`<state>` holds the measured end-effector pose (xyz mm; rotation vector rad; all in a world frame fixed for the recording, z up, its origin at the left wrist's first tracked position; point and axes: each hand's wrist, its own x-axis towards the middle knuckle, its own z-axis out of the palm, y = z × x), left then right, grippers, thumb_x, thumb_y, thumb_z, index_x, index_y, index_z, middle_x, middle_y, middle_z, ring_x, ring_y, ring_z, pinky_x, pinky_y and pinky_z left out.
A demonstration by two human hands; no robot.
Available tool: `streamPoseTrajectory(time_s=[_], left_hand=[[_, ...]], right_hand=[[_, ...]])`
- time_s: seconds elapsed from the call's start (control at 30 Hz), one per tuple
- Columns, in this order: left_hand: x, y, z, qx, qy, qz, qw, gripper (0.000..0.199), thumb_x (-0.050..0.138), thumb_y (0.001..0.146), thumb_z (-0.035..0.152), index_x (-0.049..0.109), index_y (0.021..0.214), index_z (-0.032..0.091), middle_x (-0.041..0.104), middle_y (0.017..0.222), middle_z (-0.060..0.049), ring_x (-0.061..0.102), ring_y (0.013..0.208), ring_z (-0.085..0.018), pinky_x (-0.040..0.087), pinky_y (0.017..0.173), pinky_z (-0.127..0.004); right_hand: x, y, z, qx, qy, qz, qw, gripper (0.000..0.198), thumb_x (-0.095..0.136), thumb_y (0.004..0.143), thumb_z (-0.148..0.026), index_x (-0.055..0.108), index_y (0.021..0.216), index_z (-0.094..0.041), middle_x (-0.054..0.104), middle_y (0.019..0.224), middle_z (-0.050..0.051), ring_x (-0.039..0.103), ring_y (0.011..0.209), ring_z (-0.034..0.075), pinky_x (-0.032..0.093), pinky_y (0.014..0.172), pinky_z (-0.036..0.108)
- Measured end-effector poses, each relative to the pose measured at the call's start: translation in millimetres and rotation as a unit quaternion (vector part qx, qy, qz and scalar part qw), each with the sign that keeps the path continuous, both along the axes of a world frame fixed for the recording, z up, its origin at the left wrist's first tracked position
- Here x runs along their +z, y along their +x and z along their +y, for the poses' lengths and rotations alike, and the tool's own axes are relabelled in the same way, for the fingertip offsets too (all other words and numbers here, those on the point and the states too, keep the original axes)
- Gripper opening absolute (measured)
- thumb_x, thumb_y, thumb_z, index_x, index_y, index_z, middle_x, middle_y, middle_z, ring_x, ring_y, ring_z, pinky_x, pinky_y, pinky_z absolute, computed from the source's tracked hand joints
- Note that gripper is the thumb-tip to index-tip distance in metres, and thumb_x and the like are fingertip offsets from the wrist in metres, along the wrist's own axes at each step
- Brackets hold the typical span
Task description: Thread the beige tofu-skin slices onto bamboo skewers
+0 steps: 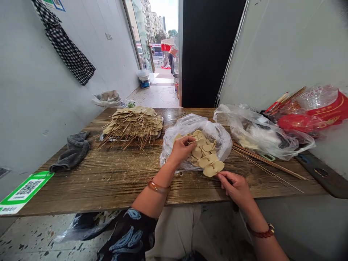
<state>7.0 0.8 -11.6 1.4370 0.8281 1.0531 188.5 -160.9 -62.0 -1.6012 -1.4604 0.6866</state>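
My right hand [235,186] is closed in a pinch on a skewer whose stick is mostly hidden. Thin, round beige slices [213,168] are threaded on it, just beyond my fingertips. My left hand [182,149] is over the open clear plastic bag [170,139], its thumb and fingers pinched at the edge of a beige slice [194,141]. Loose slices [206,148] of the same sort fill the bag. Behind to the left, a large pile of loaded skewers [134,125] rests on a tray, sticks pointing toward me.
Bare wooden sticks [268,163] lie on the wooden table [116,186] at right, near another plastic bag [261,134] and red packaging [312,116]. A grey cloth [72,150] and a green QR-code card [27,190] are at left. Beyond is a glass doorway.
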Motion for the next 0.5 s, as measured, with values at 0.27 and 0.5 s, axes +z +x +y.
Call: streamPoseTrajectory(time_s=[0.27, 0.5], left_hand=[[4.0, -2.0, -4.7, -0.034, -0.127, -0.105, 0.986, 0.036, 0.081, 0.056, 0.032, 0.066, 0.081, 0.013, 0.06, 0.066, 0.001, 0.049, 0.054, -0.006, 0.036, 0.052, -0.019], [2.2, -2.4, -5.8, -0.049, -0.175, -0.136, 0.974, 0.037, 0.082, 0.056, 0.037, 0.066, 0.08, 0.013, 0.058, 0.065, 0.002, 0.05, 0.054, -0.006, 0.037, 0.049, -0.018]], right_hand=[[-4.1, 3.0, -5.0, 0.001, -0.009, 0.018, 1.0, 0.035, 0.051, 0.09, -0.044, 0.069, 0.092, -0.015, 0.055, 0.058, -0.002, 0.05, 0.041, 0.01, 0.039, 0.043, 0.023], [-8.1, 4.9, -5.7, 0.009, -0.001, 0.026, 1.0, 0.036, 0.052, 0.089, -0.045, 0.069, 0.093, -0.014, 0.055, 0.057, -0.002, 0.049, 0.041, 0.011, 0.04, 0.043, 0.023]])
